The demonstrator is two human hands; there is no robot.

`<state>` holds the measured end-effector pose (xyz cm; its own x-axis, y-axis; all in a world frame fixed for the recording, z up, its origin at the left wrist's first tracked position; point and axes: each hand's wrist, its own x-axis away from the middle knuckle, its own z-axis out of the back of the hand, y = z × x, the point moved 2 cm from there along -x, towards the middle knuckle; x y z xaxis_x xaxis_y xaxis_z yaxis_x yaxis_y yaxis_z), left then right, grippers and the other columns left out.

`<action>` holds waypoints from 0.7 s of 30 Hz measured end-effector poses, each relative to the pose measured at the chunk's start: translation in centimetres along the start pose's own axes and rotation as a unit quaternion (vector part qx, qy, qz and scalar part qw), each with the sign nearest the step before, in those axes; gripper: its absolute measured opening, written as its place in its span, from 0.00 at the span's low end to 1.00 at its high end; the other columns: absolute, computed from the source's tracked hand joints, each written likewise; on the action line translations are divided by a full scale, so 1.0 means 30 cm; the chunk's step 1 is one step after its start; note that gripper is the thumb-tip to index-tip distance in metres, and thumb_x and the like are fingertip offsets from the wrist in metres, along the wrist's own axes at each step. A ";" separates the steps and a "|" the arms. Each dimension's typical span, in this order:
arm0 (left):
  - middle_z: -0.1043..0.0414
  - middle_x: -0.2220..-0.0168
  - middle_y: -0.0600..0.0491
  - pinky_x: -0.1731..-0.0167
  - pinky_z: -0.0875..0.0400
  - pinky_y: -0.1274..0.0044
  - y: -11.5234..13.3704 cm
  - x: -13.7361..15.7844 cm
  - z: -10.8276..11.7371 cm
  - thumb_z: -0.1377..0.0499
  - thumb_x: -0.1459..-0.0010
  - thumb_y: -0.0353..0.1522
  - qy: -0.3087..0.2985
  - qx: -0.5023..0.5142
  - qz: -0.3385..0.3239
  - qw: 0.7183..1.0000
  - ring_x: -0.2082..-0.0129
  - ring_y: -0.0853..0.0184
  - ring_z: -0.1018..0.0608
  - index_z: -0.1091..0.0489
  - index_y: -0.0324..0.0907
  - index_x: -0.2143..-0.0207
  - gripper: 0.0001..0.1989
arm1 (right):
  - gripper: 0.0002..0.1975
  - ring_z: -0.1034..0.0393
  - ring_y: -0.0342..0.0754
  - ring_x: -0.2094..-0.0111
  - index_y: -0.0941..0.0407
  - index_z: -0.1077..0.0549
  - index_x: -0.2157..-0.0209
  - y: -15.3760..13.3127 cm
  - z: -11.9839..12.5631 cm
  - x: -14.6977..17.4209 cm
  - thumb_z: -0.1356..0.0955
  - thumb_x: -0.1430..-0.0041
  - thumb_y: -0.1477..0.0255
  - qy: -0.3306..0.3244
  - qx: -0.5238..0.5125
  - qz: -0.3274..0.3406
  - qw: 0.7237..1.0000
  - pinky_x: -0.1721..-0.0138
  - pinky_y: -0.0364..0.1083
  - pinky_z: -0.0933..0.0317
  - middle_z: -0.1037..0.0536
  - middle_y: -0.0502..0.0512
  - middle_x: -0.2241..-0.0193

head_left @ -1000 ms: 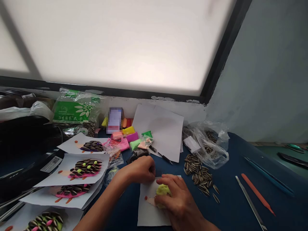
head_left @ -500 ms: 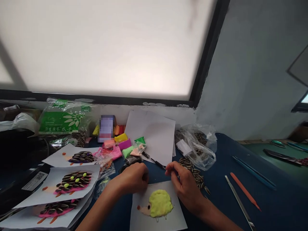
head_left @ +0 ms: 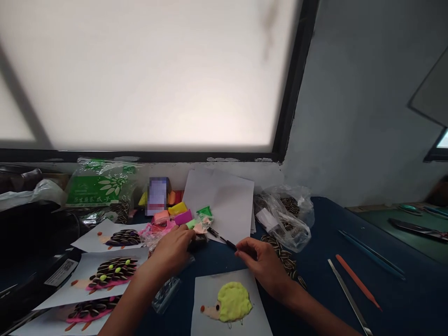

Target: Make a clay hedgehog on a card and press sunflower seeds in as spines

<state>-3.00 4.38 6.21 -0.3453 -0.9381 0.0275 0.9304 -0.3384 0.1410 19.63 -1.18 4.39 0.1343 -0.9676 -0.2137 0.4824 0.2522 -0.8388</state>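
My left hand (head_left: pixel 177 247) reaches over the heap of clay packets, fingers extended and loosely bent beside a black packet (head_left: pixel 199 241); its fingertips are partly hidden. Thumb and fingertips of my right hand (head_left: pixel 261 261) are pinched together by the end of a black pen (head_left: pixel 226 240). Whatever they hold, if anything, is too small to make out. Between my forearms lies a white card (head_left: pixel 206 284) with a clay hedgehog: a yellow-green body (head_left: pixel 234 302), a pale face, a dark eye and a brown nose. Short legs are drawn below its body.
Finished hedgehog cards (head_left: pixel 80 266) with seeds overlap at left. A green seed bag (head_left: pixel 101 186) stands behind them. Loose sunflower seeds (head_left: pixel 287 261) and a clear bag (head_left: pixel 287 219) lie at right, with blue tweezers (head_left: pixel 371 254), an orange tool (head_left: pixel 359 282) and a metal strip (head_left: pixel 348 296).
My left hand has moved left and away from the card, towards the clay packets, and its fingers have extended. My right hand stays near the pen, its fingertips now pinched. The view has shifted slightly.
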 end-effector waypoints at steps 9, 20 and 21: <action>0.29 0.53 0.45 0.64 0.38 0.76 0.012 0.004 -0.020 0.46 0.54 0.21 0.004 0.001 0.065 0.998 0.55 0.58 0.25 0.34 0.42 0.55 0.22 | 0.06 0.31 0.46 0.72 0.58 0.24 0.72 0.024 -0.063 -0.111 0.34 0.47 0.75 0.032 -0.020 -0.007 0.999 0.69 0.44 0.40 0.23 0.52 0.75; 0.31 0.73 0.56 0.75 0.37 0.79 0.062 -0.022 0.016 0.41 0.52 0.40 0.135 0.440 -0.019 0.888 0.75 0.70 0.30 0.31 0.40 0.69 0.12 | 0.26 0.34 0.43 0.77 0.59 0.25 0.70 0.036 -0.121 -0.141 0.39 0.39 0.51 -0.051 -0.159 -0.012 0.986 0.80 0.40 0.44 0.25 0.54 0.76; 0.32 0.74 0.56 0.76 0.38 0.79 0.078 -0.025 0.004 0.41 0.52 0.40 0.134 0.462 -0.021 0.877 0.75 0.70 0.31 0.32 0.40 0.69 0.12 | 0.27 0.35 0.43 0.77 0.59 0.25 0.71 0.033 -0.124 -0.137 0.38 0.41 0.49 -0.071 -0.178 -0.015 0.981 0.82 0.40 0.46 0.25 0.54 0.75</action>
<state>-0.58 4.31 6.63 -0.2208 -0.9516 -0.2138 0.3782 -0.2856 0.8806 16.32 3.02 2.58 0.2565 -0.9571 -0.1348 0.1576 0.1790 -0.9711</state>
